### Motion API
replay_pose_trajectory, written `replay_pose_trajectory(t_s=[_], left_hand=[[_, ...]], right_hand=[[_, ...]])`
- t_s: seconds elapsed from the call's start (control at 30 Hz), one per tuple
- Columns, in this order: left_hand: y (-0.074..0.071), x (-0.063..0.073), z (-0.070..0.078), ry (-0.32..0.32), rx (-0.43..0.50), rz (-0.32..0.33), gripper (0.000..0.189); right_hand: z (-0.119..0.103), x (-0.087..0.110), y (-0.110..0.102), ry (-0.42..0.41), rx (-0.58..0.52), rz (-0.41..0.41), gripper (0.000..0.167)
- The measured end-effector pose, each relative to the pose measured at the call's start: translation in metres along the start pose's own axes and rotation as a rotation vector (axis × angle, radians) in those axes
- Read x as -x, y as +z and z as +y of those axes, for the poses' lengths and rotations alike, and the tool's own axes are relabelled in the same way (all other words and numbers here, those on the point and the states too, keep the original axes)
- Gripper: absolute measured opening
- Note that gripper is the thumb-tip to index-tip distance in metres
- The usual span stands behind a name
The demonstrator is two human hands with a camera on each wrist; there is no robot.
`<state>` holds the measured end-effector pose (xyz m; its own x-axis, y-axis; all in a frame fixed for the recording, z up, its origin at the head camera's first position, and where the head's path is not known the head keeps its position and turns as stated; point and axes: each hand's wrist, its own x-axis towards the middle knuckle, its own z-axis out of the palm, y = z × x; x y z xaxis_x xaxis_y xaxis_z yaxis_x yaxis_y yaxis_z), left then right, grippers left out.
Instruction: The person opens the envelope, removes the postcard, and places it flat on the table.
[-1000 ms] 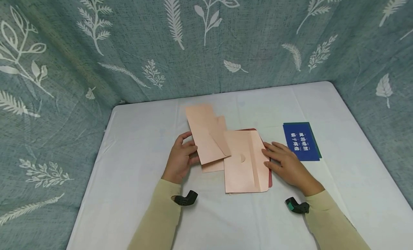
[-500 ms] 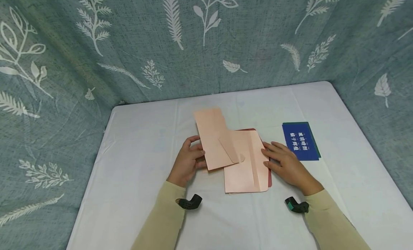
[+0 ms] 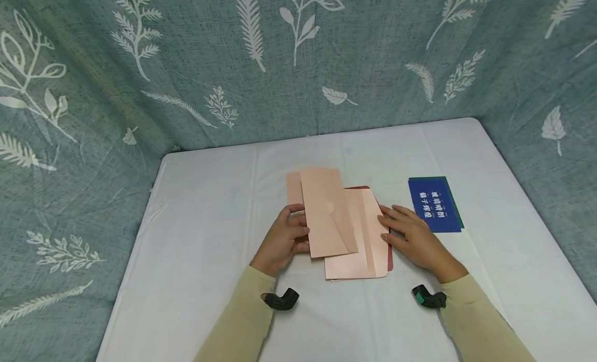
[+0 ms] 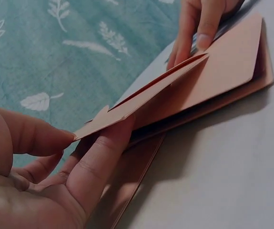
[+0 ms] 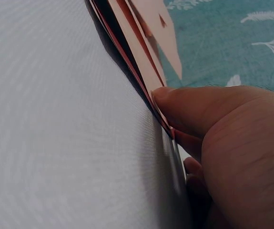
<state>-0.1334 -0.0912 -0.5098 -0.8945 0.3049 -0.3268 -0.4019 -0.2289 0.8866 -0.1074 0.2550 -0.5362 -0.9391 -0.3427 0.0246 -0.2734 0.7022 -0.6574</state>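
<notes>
My left hand [image 3: 282, 237] pinches the left edge of a pale pink envelope [image 3: 326, 211], thumb above and fingers below. In the left wrist view this envelope [image 4: 127, 102] is tilted over the stack. Another pink envelope [image 3: 294, 185] shows partly from beneath it at the left. To the right lies a pink envelope [image 3: 345, 268] with its flap open, over a red envelope [image 3: 391, 261] whose edge shows. My right hand [image 3: 410, 235] rests on the stack's right edge with extended fingers; its thumb [image 5: 175, 102] touches the edge in the right wrist view.
A blue card [image 3: 434, 206] with white characters lies over a green one [image 3: 456, 209] on the right of the white-covered table [image 3: 210, 206]. A teal leaf-patterned curtain [image 3: 186, 56] hangs behind and at the sides. Black wrist cameras [image 3: 281, 300] sit on both sleeves.
My left hand has moved right and nearer to me, bringing the pinched envelope farther over the open-flap one and turning it straighter. My right hand has stayed in place.
</notes>
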Motion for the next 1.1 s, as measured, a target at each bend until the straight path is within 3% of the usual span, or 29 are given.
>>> replay_pose_trajectory(t_s=[0.27, 0.57, 1.1], left_hand=[[0.011, 0.005, -0.005, -0.023, -0.021, -0.069, 0.059], [0.017, 0.008, -0.009, -0.037, -0.040, -0.086, 0.061], [0.020, 0.014, -0.006, -0.103, -0.170, -0.028, 0.051]], right_hand=[[0.001, 0.000, 0.000, -0.001, 0.005, 0.000, 0.050], [0.000, 0.000, 0.000, -0.007, 0.004, 0.000, 0.050], [0.002, 0.000, -0.001, -0.005, 0.001, -0.006, 0.051]])
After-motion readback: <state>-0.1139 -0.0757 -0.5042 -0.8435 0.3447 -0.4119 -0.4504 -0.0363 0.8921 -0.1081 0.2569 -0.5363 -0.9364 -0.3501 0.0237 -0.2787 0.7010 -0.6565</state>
